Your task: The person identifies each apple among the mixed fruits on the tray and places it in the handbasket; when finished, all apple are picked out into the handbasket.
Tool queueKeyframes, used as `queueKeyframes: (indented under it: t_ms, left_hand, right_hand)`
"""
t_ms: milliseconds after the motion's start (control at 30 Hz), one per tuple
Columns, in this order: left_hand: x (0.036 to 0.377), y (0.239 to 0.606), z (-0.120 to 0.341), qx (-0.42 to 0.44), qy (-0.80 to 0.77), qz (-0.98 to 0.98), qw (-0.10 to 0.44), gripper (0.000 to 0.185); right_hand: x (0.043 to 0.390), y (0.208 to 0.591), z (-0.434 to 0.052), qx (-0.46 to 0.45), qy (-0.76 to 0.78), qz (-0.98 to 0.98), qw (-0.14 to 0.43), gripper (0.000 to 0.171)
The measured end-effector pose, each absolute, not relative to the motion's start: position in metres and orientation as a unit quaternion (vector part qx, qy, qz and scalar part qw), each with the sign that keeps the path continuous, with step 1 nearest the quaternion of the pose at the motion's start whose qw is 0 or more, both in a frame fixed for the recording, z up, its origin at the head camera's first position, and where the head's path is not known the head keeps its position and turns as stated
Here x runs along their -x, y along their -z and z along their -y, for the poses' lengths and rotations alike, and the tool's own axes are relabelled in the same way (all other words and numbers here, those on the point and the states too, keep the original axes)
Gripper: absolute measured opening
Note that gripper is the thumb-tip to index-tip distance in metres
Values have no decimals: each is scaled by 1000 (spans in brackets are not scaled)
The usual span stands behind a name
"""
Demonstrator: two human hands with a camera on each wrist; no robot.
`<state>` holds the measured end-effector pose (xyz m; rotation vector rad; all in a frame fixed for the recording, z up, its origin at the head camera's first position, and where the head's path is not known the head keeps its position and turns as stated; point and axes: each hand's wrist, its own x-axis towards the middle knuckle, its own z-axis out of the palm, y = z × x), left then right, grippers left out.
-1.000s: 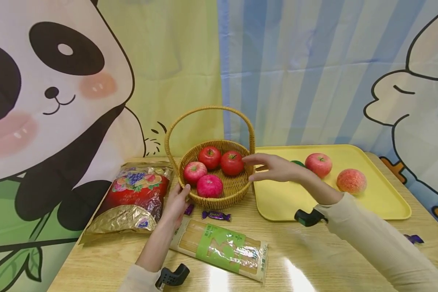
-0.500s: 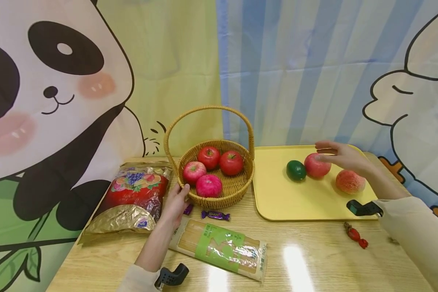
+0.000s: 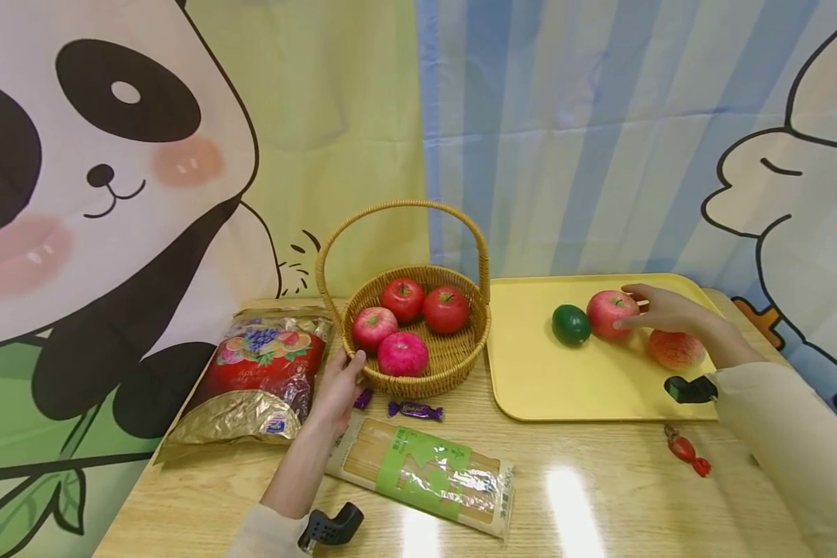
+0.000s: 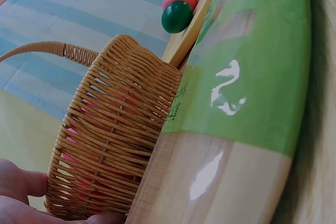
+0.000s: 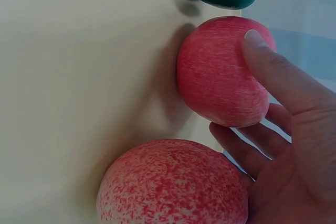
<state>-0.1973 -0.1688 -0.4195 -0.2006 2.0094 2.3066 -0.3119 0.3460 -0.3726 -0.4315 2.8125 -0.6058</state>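
Observation:
My left hand (image 3: 336,391) grips the near left rim of a wicker basket (image 3: 453,370), thumb over the edge. Inside lie two red apples (image 3: 446,310), a pink-red apple (image 3: 373,328) and a bright magenta fruit (image 3: 403,355). On the yellow tray (image 3: 530,387), my right hand (image 3: 676,316) holds a pinkish-red apple (image 3: 607,314). In the right wrist view the thumb lies across that apple (image 5: 223,74), with fingers bent around its other side. A dark green oval fruit (image 3: 570,325) lies left of it, and a mottled peach (image 3: 675,350) sits under the hand.
A red and gold candy bag (image 3: 258,372) stands left of the basket. In front lies a noodle packet (image 3: 421,473), with a purple wrapped candy (image 3: 416,410) behind it. A red wrapped candy (image 3: 685,449) lies before the tray. Printed curtains hang behind.
My right hand has moved right from the basket's edge to the tray, then come down and left onto the apple there. My left hand stays on the basket rim.

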Motion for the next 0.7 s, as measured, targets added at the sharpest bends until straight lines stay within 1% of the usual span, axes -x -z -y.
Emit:
queueKeyframes:
  t_ms: [367,700]
  left_hand:
    - [198,421,169,67,-749,-658,41,52]
    - [198,421,169,65,-746,-661,42,53]
  right_hand:
    - [315,371,-342,151,179,-966,110,89]
    - [314,373,-342,152,187,-966,89,86]
